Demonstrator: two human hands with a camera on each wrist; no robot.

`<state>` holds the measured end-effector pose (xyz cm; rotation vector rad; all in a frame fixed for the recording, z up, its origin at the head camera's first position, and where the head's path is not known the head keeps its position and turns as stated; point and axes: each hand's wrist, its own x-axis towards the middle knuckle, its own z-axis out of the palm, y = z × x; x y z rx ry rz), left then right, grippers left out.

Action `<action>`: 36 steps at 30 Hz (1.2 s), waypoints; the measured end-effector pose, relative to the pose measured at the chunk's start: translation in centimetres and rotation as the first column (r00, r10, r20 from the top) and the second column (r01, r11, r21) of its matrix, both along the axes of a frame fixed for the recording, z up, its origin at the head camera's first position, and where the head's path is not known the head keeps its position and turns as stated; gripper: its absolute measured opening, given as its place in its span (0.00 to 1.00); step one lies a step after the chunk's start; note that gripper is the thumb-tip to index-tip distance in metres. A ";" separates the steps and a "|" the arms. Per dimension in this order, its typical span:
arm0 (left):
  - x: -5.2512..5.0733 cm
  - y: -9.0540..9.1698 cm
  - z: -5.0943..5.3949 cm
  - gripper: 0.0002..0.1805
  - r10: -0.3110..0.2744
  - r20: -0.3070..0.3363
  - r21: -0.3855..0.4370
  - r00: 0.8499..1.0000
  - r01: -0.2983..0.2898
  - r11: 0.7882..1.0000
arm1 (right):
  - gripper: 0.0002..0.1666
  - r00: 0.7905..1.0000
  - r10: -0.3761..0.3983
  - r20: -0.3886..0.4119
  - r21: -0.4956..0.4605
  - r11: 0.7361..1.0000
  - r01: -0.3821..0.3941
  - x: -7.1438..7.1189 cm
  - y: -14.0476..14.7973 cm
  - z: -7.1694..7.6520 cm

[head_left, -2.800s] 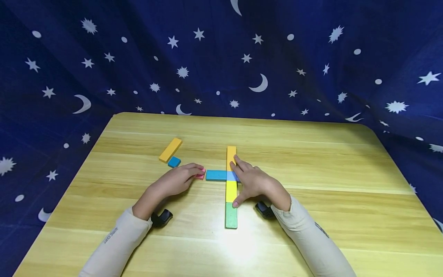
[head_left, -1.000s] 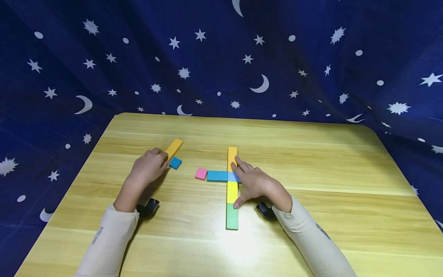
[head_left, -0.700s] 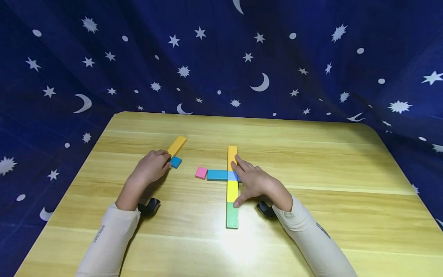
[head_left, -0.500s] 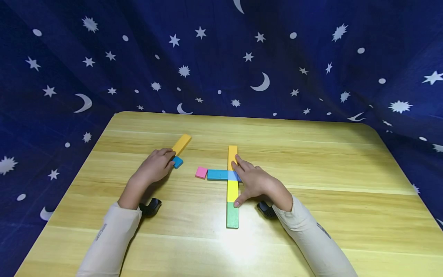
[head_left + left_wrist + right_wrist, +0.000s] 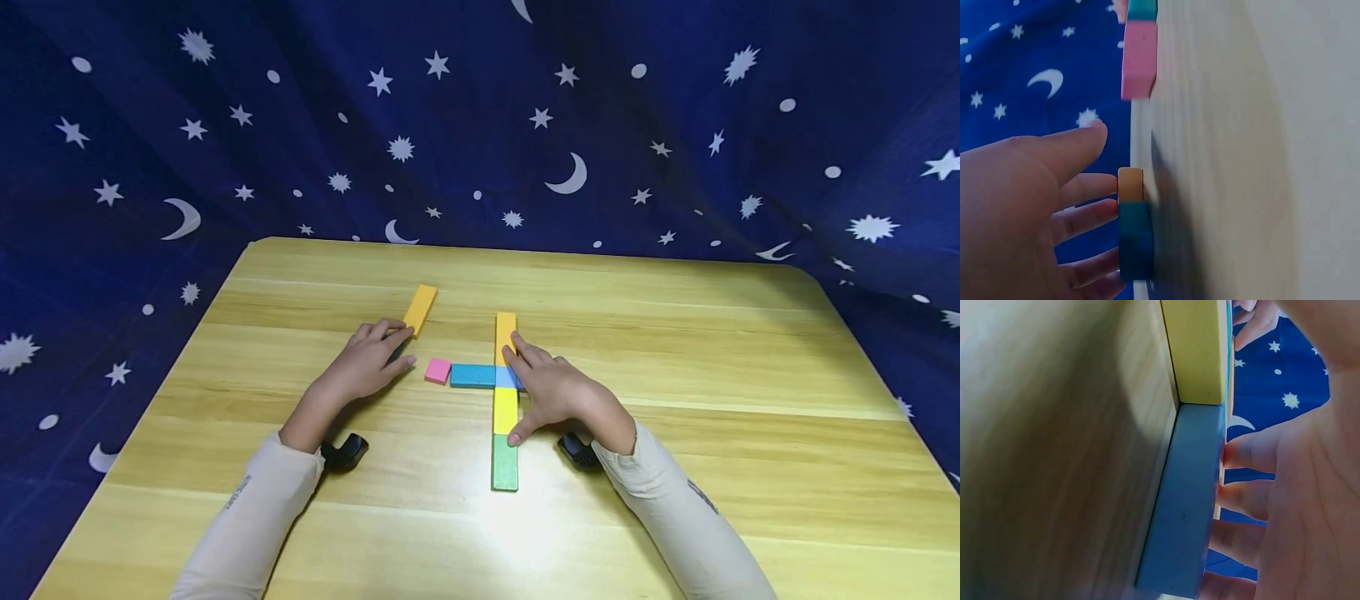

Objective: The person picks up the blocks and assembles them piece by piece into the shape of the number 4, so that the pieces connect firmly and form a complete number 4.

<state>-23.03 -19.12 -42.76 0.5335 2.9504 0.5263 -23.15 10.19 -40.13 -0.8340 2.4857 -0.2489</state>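
My left hand [image 5: 366, 363] touches the near end of a loose orange block [image 5: 422, 308] with outstretched fingers, its thumb apart. A small blue block [image 5: 1136, 240] lies under those fingers, mostly hidden in the head view. My right hand [image 5: 561, 393] is spread over a cross of flat blocks, fingertips resting on top. An orange block [image 5: 506, 327] forms the cross's far arm, a blue block [image 5: 472, 376] the left one. Yellow [image 5: 506, 408] and green [image 5: 505, 465] blocks run nearer, and a darker blue block [image 5: 1182, 500] lies under the right palm. A pink square block [image 5: 438, 371] stands at the left arm's end.
The wooden table [image 5: 675, 333] carries all the blocks. Behind it hangs a dark blue curtain [image 5: 480, 117] with stars and moons. Black wrist devices [image 5: 347, 452] sit under both wrists.
My left hand left the pink block and went to the loose orange and blue blocks. It has since slid them rightward, the orange one turning more upright. The right hand stays put.
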 end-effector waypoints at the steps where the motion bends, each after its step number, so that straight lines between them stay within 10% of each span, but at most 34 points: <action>1: 0.1 0.3 0.0 0.29 -0.004 -0.002 -0.003 1.000 0.004 1.000 | 0.77 1.000 0.002 -0.002 -0.004 1.000 -0.002 0.0 0.0 0.0; 14: 1.3 3.0 0.2 0.32 -0.080 -0.063 -0.111 0.995 0.073 0.991 | 0.78 1.000 0.006 -0.002 -0.001 1.000 -0.006 0.0 0.0 0.0; 36: 1.5 3.5 0.1 0.33 -0.147 0.004 -0.006 0.989 0.147 0.989 | 0.77 1.000 0.006 0.000 -0.003 1.000 -0.006 -0.1 0.0 0.2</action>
